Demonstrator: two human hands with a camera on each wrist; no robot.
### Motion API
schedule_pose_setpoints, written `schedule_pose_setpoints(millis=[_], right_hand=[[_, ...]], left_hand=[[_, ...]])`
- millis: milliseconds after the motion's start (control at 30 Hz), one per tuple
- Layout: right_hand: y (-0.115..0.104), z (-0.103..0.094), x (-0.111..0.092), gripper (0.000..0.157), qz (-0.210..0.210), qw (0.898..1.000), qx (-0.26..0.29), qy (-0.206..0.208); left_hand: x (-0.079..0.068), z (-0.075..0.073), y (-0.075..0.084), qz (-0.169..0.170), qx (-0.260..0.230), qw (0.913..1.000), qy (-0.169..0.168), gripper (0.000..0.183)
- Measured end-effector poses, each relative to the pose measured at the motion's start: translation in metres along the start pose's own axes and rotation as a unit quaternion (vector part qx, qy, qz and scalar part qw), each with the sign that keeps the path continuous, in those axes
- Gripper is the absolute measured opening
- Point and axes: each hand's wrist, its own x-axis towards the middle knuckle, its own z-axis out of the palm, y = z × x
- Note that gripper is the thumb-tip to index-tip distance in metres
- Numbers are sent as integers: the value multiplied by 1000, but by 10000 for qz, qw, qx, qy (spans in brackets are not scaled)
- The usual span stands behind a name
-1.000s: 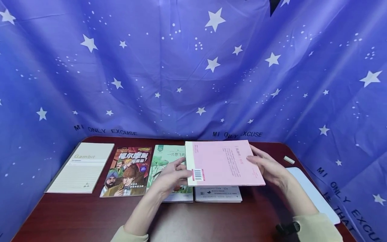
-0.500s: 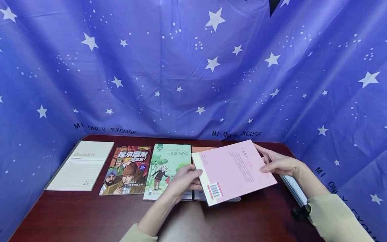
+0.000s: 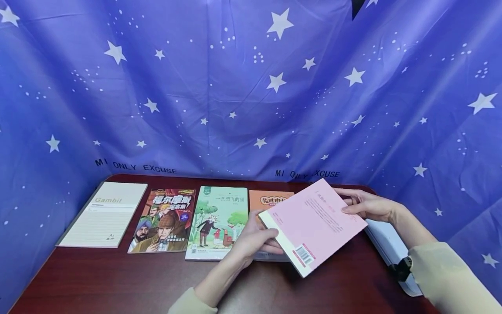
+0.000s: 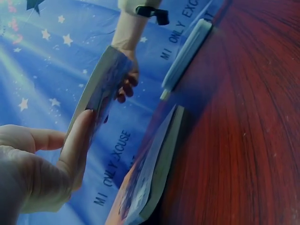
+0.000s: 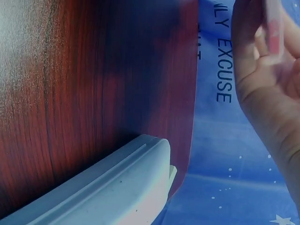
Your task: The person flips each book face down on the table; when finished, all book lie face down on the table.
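Both hands hold a pink book (image 3: 313, 222) above the table, its barcode side facing up and its cream spine strip toward the lower left. The left hand (image 3: 256, 237) pinches the spine edge, thumb on top and fingers beneath. At the opposite edge, the right hand (image 3: 370, 207) grips the book between thumb and fingers. In the left wrist view the book (image 4: 101, 86) appears edge-on, held well off the table. Partly hidden under it lies an orange-covered book (image 3: 270, 198). The right wrist view catches only the book's end in the right hand (image 5: 269, 89).
Left of the orange book lie a green picture-cover book (image 3: 217, 222), a detective comic-style book (image 3: 162, 222) and a cream Gambit notebook (image 3: 103, 213), in a row. A white flat case (image 3: 392, 248) stands at the table's right edge. Starry blue cloth (image 3: 235, 87) surrounds the table (image 3: 129, 283).
The pink book has turned so its spine edge swings down toward the person, and shifted right. More of the green and orange books shows. Both hands keep their hold and moved right.
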Motion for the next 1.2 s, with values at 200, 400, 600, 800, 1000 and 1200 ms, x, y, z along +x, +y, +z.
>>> schedule_pose_setpoints(millis=[200,400,600,800,1000,1200], right_hand=[[-2,-3,1,46,161,9906,-625,1205],[-5,-5,7,24,477,9471,-1346,2875],[-7,-8,13,44,580,9090,-1288,3921],[-4,-14,17,66,774,9042,-1288,3997],[1,-21,19,71,607,9173,-1293,3718],[8,-27,24,67,605,9113,-1691,3705]], left_hand=[[5,17,-9,-299,183,9992,-196,40],[10,37,-27,-465,508,9974,-220,18],[13,55,-46,-480,845,9948,-320,7],[14,71,-57,-704,953,9915,-545,11],[18,81,-66,-844,957,9910,-401,25],[25,90,-74,-1025,781,9916,-88,36]])
